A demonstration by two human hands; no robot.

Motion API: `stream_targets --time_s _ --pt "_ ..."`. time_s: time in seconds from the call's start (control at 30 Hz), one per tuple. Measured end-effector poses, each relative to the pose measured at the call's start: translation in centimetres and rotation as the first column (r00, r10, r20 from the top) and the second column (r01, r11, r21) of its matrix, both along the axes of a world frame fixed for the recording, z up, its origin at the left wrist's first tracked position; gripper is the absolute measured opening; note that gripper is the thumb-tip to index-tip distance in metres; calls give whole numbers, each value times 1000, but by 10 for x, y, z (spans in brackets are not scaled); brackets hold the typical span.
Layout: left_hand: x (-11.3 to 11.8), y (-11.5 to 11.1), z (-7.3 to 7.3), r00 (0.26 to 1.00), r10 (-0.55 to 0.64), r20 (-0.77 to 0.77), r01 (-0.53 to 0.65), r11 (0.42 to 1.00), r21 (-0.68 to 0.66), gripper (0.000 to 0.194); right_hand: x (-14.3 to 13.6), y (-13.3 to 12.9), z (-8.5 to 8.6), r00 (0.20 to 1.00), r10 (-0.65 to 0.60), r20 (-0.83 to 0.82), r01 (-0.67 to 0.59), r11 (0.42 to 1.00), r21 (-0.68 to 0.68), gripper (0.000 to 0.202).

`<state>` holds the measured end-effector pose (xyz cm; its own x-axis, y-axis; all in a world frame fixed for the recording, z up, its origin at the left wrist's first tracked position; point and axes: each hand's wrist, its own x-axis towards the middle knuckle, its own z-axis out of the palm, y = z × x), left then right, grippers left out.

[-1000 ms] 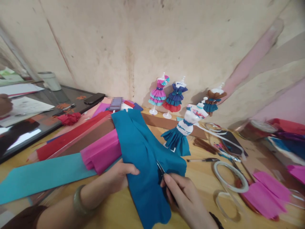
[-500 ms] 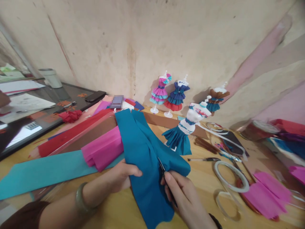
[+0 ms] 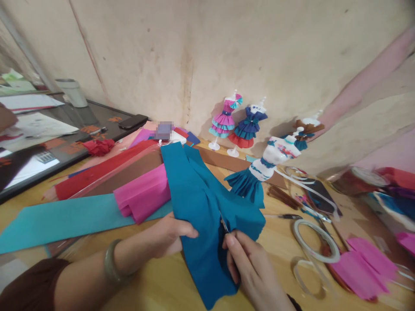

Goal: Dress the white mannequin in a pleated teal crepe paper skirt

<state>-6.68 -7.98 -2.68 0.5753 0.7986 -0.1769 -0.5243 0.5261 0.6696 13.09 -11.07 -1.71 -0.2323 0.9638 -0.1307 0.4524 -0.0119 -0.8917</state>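
A long sheet of teal crepe paper (image 3: 194, 211) hangs between my hands above the table, with a slit running up its lower part. My left hand (image 3: 171, 235) pinches its left edge, thumb on top and the other fingers hidden beneath. Scissors (image 3: 225, 225) are in my right hand (image 3: 248, 259), its fingers wrapped around their handles. Their blades lie in the slit, pointing away from me. Just beyond the paper leans a small white mannequin (image 3: 275, 153) with a pleated teal skirt (image 3: 248, 185).
Mannequins in a pink dress (image 3: 223, 119), a blue dress (image 3: 248, 129) and a brown top (image 3: 308, 127) stand by the wall. Pink paper (image 3: 142, 192) and light blue paper (image 3: 74, 218) lie left; a tape roll (image 3: 316, 239), pen (image 3: 288, 216) and pink pieces (image 3: 363, 268) lie right.
The scissors have moved slightly up along the teal paper, and the slit looks a little longer. My left hand keeps its hold. The whole view has shifted a little.
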Motion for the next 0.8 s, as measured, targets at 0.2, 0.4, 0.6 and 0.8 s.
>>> stream_targets --time_s 0.2,0.4,0.6,0.8 --pt "-1 1 -3 1000 7 -8 -7 999 -31 42 0 -1 -1 999 -38 -14 38 999 -8 52" --pt "0 0 0 1000 -13 16 13 1000 -20 44 -1 -1 1 996 -56 -63 51 996 -73 52" --pt "-2 -1 -2 1000 -19 12 19 1000 -19 43 -2 -2 3 991 -55 -122 40 991 -125 54" --pt "-2 0 -4 999 -31 29 31 1000 -1 43 -2 -2 2 989 -55 -135 36 989 -143 54"
